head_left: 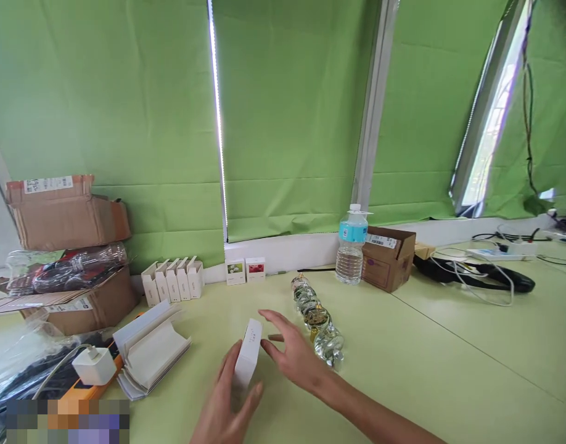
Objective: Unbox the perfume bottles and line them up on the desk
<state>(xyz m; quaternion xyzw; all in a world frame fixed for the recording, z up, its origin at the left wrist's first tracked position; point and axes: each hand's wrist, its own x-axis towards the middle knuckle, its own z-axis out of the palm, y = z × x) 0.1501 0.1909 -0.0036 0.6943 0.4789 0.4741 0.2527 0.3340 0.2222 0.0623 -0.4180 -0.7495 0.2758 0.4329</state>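
My left hand point(225, 398) grips a slim white carton point(248, 353) upright at its lower end, near the bottom middle of the view. My right hand point(293, 353) hovers just to the right of the carton, fingers spread and pointing left, with a small gap between them. It holds nothing. Right behind that hand, a line of small glass bottles with gold parts point(317, 320) stands on the pale green table point(417, 370). They look like perfume bottles, but the picture does not settle it.
Several white cartons point(172, 282) stand in a row at the back left, beside an opened white box point(151, 348), a white charger point(94, 365) and cardboard boxes point(65, 213). A water bottle point(352, 246), a small cardboard box point(388, 258), cables and a power strip point(500, 251) lie farther right.
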